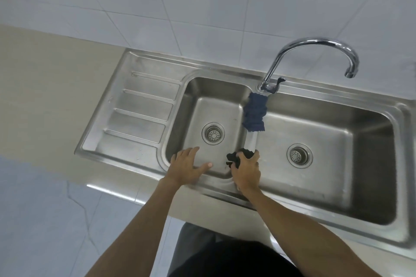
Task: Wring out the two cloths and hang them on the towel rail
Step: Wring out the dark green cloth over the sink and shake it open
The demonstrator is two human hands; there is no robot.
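Black cloth taken up at the sink divider.
Right hand clenches it, presumably for wringing; left hand spread flat, empty; blue cloth awaits.

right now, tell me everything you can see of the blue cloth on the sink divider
The blue cloth is dark navy with a bumpy, crinkled texture, like soft woven or microfibre fabric. It lies bunched in a long strip on the divider between the two steel basins, its far end against the base of the tap and its near end frayed-looking and uneven. Neither of the hands touches it. Whether it is wet cannot be told.
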